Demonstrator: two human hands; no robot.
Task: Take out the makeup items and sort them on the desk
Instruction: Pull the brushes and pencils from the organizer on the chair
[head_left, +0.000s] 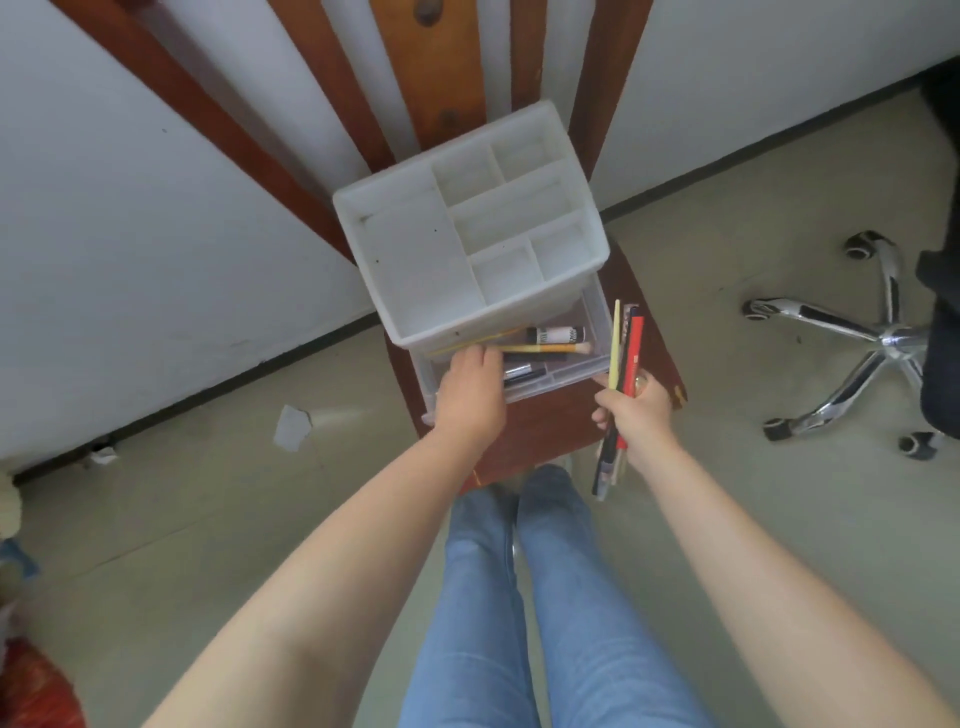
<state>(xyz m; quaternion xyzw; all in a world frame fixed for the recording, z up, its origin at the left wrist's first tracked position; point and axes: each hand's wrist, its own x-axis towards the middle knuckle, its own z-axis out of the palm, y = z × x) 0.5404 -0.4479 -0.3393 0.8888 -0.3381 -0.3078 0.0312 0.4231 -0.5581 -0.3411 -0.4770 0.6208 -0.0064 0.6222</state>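
Observation:
A white plastic organizer (415, 260) with several open top compartments stands on a wooden chair seat (530, 431). Its clear bottom drawer (566, 376) is pulled out and holds a white tube with a black cap (556, 334), a yellow-handled brush (540, 348) and dark pencils (522, 371). My left hand (470, 395) reaches into the drawer's left side, fingers curled over the items; what they hold is hidden. My right hand (636, 410) grips a bundle of makeup pencils (626, 353), yellow, red and black, just right of the drawer.
The chair's wooden back (431, 67) rises behind the organizer, against a white wall. An office chair's chrome wheeled base (883, 338) stands on the floor to the right. Paper scraps (292, 427) lie on the floor at left. My jeans-clad legs (519, 597) are below.

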